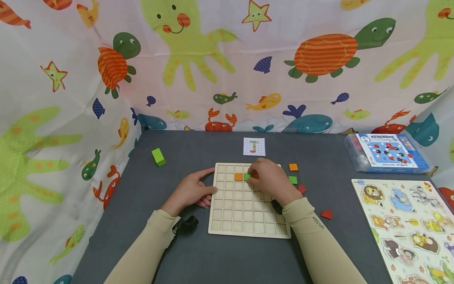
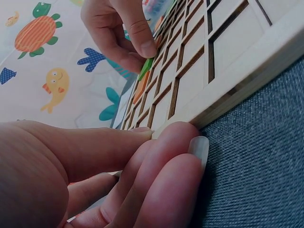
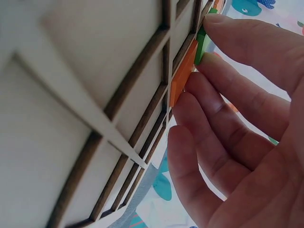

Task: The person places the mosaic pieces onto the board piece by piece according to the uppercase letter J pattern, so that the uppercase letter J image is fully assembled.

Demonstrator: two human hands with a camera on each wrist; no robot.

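Note:
A square wooden grid board (image 1: 232,205) lies on the dark table. At its left side my left hand (image 1: 191,189) holds the rim, the index finger stretched toward the upper corner, the thumb on the edge and other fingers curled against the side. Over the board's upper part, my right hand (image 1: 271,177) pinches a green tile (image 3: 201,45) between thumb and index finger, tilted in the right wrist view. An orange tile (image 1: 239,176) sits in a cell just left of it. Another orange tile (image 3: 183,73) is close under the right fingers, mostly covered in the head view.
Loose orange (image 1: 293,167), green (image 1: 292,180) and red (image 1: 326,214) tiles lie right of the board. A pattern card (image 1: 253,146) lies behind it. A green block (image 1: 158,157) is at the back left. A plastic box (image 1: 388,154) and an animal puzzle (image 1: 404,228) occupy the right.

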